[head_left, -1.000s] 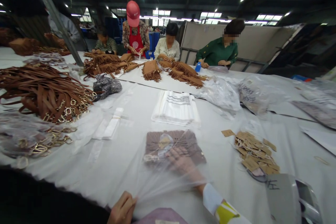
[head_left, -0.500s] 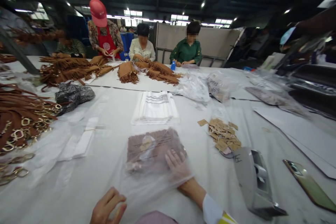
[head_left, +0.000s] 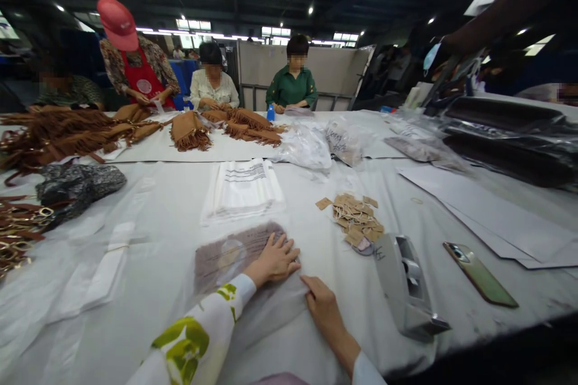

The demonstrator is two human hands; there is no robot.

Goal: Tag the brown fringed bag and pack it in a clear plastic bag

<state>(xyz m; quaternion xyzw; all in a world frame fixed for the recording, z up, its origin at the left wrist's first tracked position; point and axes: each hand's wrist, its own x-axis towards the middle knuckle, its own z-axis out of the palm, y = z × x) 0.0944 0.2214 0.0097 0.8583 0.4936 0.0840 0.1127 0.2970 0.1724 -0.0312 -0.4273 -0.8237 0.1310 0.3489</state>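
Observation:
A clear plastic bag (head_left: 266,313) lies on the white table (head_left: 171,264) in front of me, with a mauve-brown fringed piece (head_left: 226,255) inside it. My left hand (head_left: 275,260) rests flat on the bag, fingers spread over the right edge of the fringed piece. Just to its right, my right hand (head_left: 323,307) lies flat on the loose open end of the bag, fingers stretched out. Neither hand grips anything.
A stack of white bags (head_left: 244,189) lies beyond. Paper tags (head_left: 354,219), a grey tape dispenser (head_left: 404,283) and a phone (head_left: 478,274) are to the right. Brown buckled straps (head_left: 18,228) and dark cloth (head_left: 76,186) lie left. Several people work on tan fringed pieces (head_left: 189,129) across the table.
My view has swung right. My right hand came out of the bag and now lies on its open end. My left hand moved from the near edge onto the bagged piece.

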